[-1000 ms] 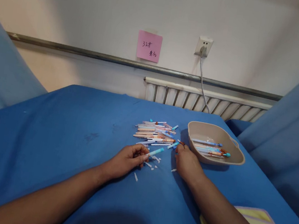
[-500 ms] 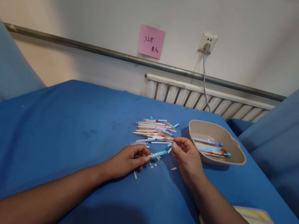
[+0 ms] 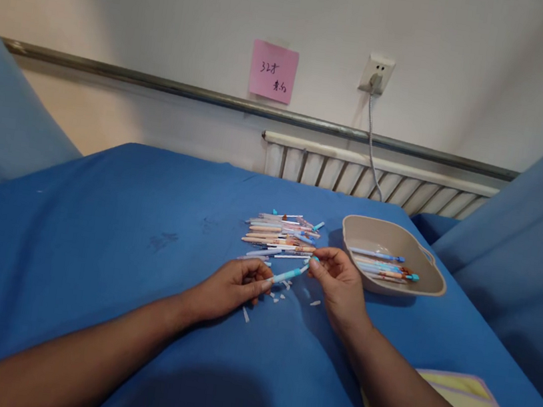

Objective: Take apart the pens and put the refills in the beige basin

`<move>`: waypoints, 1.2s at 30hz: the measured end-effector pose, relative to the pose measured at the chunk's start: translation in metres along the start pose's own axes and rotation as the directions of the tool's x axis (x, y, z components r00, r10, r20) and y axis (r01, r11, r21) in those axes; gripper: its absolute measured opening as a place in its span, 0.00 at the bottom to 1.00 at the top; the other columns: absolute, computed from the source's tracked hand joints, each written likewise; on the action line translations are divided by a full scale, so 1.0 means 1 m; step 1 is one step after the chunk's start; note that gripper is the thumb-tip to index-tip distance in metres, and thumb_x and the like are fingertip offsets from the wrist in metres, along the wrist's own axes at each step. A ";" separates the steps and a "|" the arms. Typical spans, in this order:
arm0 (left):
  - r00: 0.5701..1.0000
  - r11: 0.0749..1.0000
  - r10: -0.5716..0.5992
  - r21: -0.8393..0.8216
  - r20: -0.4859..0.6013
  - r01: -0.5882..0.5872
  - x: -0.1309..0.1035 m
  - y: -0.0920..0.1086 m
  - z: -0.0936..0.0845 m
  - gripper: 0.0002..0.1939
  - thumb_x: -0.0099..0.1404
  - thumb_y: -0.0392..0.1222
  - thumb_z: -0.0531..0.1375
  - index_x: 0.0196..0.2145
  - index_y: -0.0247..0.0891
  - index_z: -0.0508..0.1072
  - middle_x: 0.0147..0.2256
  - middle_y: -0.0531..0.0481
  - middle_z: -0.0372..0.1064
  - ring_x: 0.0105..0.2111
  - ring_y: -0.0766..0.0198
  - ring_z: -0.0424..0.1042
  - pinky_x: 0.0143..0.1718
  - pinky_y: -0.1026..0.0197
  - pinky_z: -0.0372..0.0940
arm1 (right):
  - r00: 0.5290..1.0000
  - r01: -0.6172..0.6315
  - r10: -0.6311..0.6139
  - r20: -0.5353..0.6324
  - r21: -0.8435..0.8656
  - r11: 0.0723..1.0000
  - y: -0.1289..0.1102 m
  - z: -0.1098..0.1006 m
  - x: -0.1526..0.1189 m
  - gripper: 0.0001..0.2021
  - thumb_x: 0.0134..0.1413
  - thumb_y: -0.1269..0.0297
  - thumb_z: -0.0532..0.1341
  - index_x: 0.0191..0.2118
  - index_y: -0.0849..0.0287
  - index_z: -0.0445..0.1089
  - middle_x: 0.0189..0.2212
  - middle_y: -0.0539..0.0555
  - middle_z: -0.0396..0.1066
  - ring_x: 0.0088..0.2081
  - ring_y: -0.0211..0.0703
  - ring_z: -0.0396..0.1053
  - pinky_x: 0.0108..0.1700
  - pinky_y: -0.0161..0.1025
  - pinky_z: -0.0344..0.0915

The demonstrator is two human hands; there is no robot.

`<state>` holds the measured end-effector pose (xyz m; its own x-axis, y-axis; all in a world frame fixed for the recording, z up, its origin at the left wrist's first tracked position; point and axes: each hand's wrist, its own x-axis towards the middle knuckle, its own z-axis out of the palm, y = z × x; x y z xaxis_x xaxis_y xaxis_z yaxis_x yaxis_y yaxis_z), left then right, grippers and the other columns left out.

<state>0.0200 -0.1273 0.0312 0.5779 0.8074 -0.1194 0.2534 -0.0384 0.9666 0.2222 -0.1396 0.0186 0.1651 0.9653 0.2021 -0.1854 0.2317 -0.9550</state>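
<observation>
My left hand [image 3: 234, 286] rests on the blue cloth and grips a light blue pen barrel [image 3: 286, 275] that points up and right. My right hand [image 3: 338, 284] pinches a small light blue pen piece [image 3: 312, 260] right at the barrel's tip. Behind both hands lies a pile of several pens and pen parts [image 3: 281, 235] in pink, white and blue. Small white bits [image 3: 278, 297] are scattered on the cloth between my hands.
A beige tray [image 3: 421, 288] with several finished pens stands to the right of my right hand. A yellow cloth [image 3: 471, 400] lies at the lower right. A radiator [image 3: 370, 180], a wall socket with a cable [image 3: 376, 73] and a pink note [image 3: 272, 71] are behind the table.
My right hand lifted off the cloth near the tray with a small piece and brought it left to the tip of the barrel. My left hand barely moved.
</observation>
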 end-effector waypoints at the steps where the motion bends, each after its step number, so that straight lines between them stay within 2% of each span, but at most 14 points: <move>1: 1.000 1.000 0.000 0.003 0.002 0.000 0.000 0.000 0.000 0.12 0.60 0.48 0.58 0.33 0.34 0.67 0.27 0.54 0.64 0.24 0.71 0.63 0.27 0.65 0.61 | 1.000 0.006 -0.006 -0.001 -0.010 1.000 -0.001 0.000 0.000 0.13 0.42 0.59 0.66 0.33 0.57 0.65 0.25 0.47 0.66 0.26 0.35 0.63 0.32 0.35 0.62; 7: 1.000 1.000 -0.015 -0.025 -0.007 0.015 0.000 0.001 0.000 0.13 0.59 0.48 0.59 0.33 0.34 0.67 0.27 0.54 0.65 0.24 0.71 0.63 0.26 0.65 0.61 | 0.999 0.032 -0.032 0.010 -0.053 0.998 -0.002 0.001 -0.001 0.12 0.43 0.60 0.65 0.34 0.57 0.64 0.25 0.47 0.66 0.27 0.36 0.63 0.31 0.35 0.61; 11: 0.999 0.997 -0.021 -0.069 -0.033 0.018 -0.001 -0.001 0.001 0.13 0.59 0.48 0.60 0.33 0.34 0.67 0.28 0.53 0.66 0.23 0.72 0.63 0.25 0.66 0.61 | 0.995 0.096 -0.096 0.015 -0.081 0.992 -0.001 0.001 -0.003 0.10 0.45 0.61 0.63 0.34 0.56 0.64 0.29 0.49 0.68 0.31 0.37 0.65 0.35 0.36 0.63; 18: 0.999 0.995 -0.022 -0.095 -0.026 0.019 0.000 -0.002 0.001 0.13 0.59 0.48 0.60 0.33 0.34 0.67 0.28 0.53 0.65 0.23 0.72 0.62 0.25 0.67 0.61 | 0.982 0.182 -0.168 0.091 -0.173 0.968 0.001 0.001 -0.007 0.08 0.48 0.62 0.63 0.34 0.57 0.65 0.32 0.50 0.66 0.33 0.38 0.65 0.37 0.36 0.63; 25: 1.000 0.997 -0.020 -0.069 -0.013 0.019 -0.001 -0.002 0.000 0.14 0.60 0.49 0.58 0.34 0.34 0.68 0.28 0.52 0.66 0.23 0.72 0.63 0.25 0.67 0.61 | 0.996 0.044 -0.032 0.085 -0.150 0.988 -0.002 0.001 -0.006 0.13 0.44 0.57 0.66 0.29 0.57 0.64 0.19 0.46 0.64 0.22 0.35 0.62 0.25 0.33 0.60; 31: 1.000 1.000 -0.005 -0.009 -0.017 0.005 -0.002 0.000 0.000 0.12 0.61 0.48 0.57 0.35 0.34 0.68 0.29 0.52 0.66 0.23 0.71 0.62 0.25 0.66 0.61 | 0.996 -0.001 0.016 0.093 -0.158 0.987 -0.003 0.003 -0.004 0.15 0.43 0.53 0.65 0.25 0.57 0.61 0.15 0.44 0.63 0.18 0.34 0.61 0.22 0.33 0.59; 36: 0.999 0.999 0.031 0.025 -0.009 -0.031 -0.002 0.000 0.002 0.11 0.62 0.46 0.57 0.36 0.35 0.68 0.29 0.53 0.64 0.25 0.70 0.63 0.28 0.65 0.62 | 0.997 -0.010 0.024 0.075 -0.181 0.983 -0.001 0.003 -0.004 0.17 0.45 0.52 0.64 0.23 0.57 0.59 0.12 0.43 0.60 0.15 0.33 0.57 0.19 0.32 0.54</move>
<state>0.0199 -0.1299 0.0306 0.5780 0.8113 -0.0874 0.2549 -0.0778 0.9638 0.2183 -0.1436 0.0190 0.0869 0.9770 0.1945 -0.0089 0.1960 -0.9806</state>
